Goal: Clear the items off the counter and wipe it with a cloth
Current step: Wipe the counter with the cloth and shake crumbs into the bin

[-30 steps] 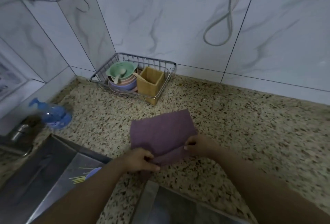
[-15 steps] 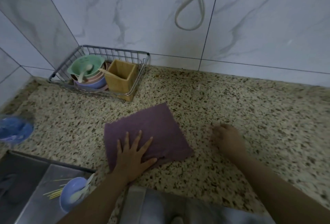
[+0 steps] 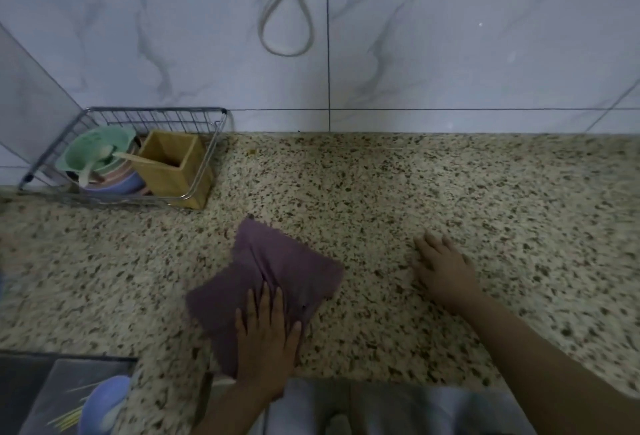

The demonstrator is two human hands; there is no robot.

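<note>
A purple cloth (image 3: pixel 277 272) lies on the speckled stone counter (image 3: pixel 398 192), bunched into a few folds near the front edge. My left hand (image 3: pixel 266 337) presses flat on the cloth's near part, fingers together and pointing away from me. To the right of the cloth, my right hand (image 3: pixel 443 268) rests palm down on the bare counter, fingers spread, holding nothing.
A wire basket (image 3: pixel 138 119) stands in the back left corner with stacked pastel bowls (image 3: pixel 100 154), a spoon and a wooden box (image 3: pixel 173 164). A sink (image 3: pixel 41 396) at the front left holds a blue bowl (image 3: pixel 104 403). A looped cord (image 3: pixel 287 19) hangs on the tiled wall.
Both hands let go of the cloth's near edge. The left hand then pressed flat on it and pushed it rightward, bunching it. The right hand moved out to the right onto the bare counter.
</note>
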